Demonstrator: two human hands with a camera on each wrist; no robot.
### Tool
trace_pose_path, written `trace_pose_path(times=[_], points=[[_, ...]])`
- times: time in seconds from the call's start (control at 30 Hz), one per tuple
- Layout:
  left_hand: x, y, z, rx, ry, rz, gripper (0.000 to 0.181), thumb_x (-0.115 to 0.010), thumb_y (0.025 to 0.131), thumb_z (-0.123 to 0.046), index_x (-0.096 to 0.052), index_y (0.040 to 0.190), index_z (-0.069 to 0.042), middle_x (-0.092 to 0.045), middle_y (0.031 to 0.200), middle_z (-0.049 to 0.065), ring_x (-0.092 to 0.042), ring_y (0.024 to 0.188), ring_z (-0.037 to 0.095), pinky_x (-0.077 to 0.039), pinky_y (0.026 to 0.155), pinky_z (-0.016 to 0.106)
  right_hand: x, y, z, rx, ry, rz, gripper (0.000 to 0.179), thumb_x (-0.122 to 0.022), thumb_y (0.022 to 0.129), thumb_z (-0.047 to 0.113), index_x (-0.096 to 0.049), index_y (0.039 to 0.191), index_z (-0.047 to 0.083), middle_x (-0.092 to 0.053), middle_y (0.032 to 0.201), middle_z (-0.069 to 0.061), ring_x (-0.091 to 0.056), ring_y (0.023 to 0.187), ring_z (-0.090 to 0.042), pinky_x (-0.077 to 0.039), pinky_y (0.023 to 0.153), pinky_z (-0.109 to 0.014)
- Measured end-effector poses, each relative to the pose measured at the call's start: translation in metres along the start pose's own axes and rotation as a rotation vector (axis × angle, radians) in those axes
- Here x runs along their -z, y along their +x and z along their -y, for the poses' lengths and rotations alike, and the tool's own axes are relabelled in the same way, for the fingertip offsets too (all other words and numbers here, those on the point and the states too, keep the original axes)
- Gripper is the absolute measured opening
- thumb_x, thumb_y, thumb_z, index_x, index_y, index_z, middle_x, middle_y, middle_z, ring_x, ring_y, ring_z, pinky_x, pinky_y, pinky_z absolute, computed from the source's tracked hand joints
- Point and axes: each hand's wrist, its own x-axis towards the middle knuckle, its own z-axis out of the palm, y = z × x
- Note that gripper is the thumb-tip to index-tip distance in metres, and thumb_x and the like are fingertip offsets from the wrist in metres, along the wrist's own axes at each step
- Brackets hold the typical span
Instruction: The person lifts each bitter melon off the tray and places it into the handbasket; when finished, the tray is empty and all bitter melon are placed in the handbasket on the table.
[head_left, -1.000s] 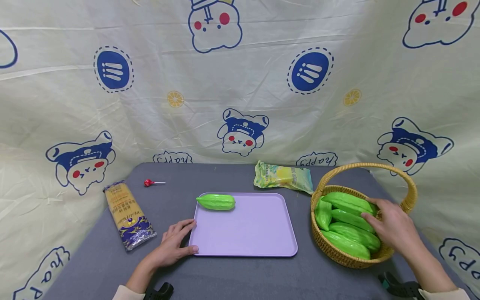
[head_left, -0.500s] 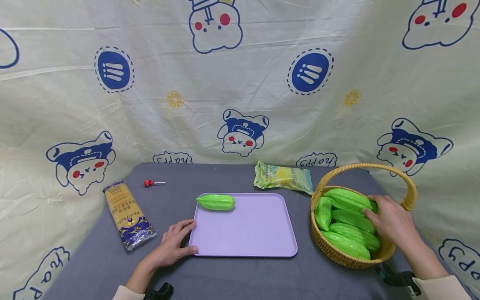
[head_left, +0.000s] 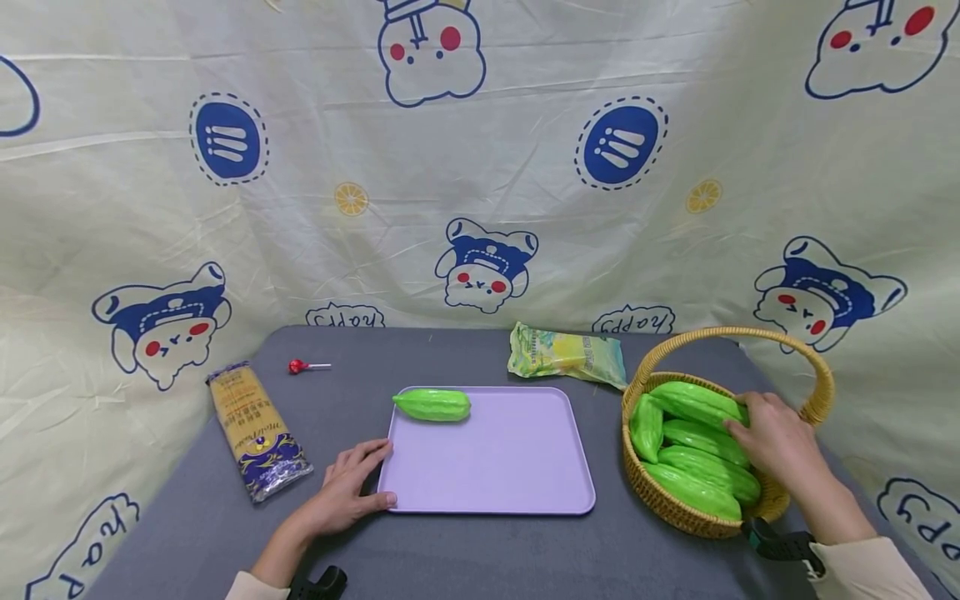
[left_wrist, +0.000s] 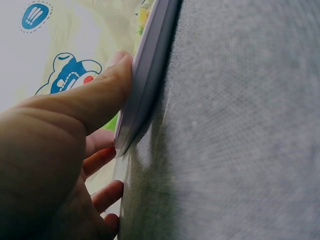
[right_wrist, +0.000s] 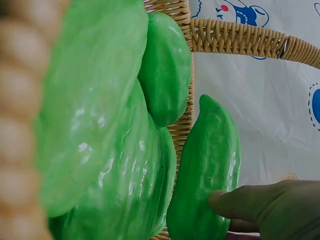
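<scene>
My left hand (head_left: 348, 492) holds the left edge of a lilac tray (head_left: 487, 458) near its front corner. In the left wrist view the thumb (left_wrist: 112, 82) lies against the tray's rim (left_wrist: 145, 65), with the other fingers below it. A single glossy green gourd (head_left: 432, 405) lies at the tray's back left. On the right, my right hand (head_left: 780, 437) reaches into a wicker basket (head_left: 678, 517) of several such gourds. It pinches the rearmost green gourd (right_wrist: 207, 165), thumb on the near side; its other fingers are mostly hidden.
Behind the tray lies a green and yellow packet (head_left: 566, 352), close to the basket. A red lollipop (head_left: 298, 366) and a brown and blue noodle packet (head_left: 258, 433) are at the left. The basket handle (head_left: 821, 387) arches up beside my right hand.
My right wrist has shifted slightly left, and the thumb and fingers have settled around the rearmost gourd, which has barely moved. The left hand and tray have stayed still.
</scene>
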Motion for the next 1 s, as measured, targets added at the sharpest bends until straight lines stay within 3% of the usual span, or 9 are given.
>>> trace_pose_path(times=[0.23,0.73,1.0], points=[[0.0004,0.0007,-0.0001,0.004,0.003,0.009,0.074,-0.069,0.082,-0.042,-0.041,0.143,-0.009,-0.036,0.148,0.01,-0.031,0.128,0.034,-0.023,0.094,0.056,-0.0013,0.0025,0.0002,-0.006,-0.025,0.022,0.047,-0.061,0.087,0.015,-0.048,0.116,-0.019,-0.049,0.104,-0.039,-0.051,0.089,-0.053,-0.04,0.067,-0.057],[0.0002,0.0006,0.0009,0.003,0.003,0.012,0.074,-0.069,0.082,-0.042,-0.041,0.143,-0.01,-0.035,0.148,0.009,-0.03,0.128,0.035,-0.023,0.094,0.056,-0.0052,0.0022,0.0008,0.053,-0.064,-0.046,0.038,-0.06,0.084,0.012,-0.052,0.106,-0.018,-0.052,0.095,-0.038,-0.051,0.076,-0.052,-0.039,0.061,-0.057],[0.0003,0.0009,0.0017,-0.001,0.0,0.011,0.074,-0.069,0.082,-0.042,-0.042,0.142,-0.01,-0.036,0.148,0.009,-0.031,0.128,0.034,-0.023,0.094,0.055,-0.0071,-0.0008,0.0027,0.066,-0.1,-0.061,0.031,-0.056,0.086,0.008,-0.052,0.102,-0.017,-0.051,0.091,-0.037,-0.047,0.077,-0.051,-0.036,0.066,-0.055]])
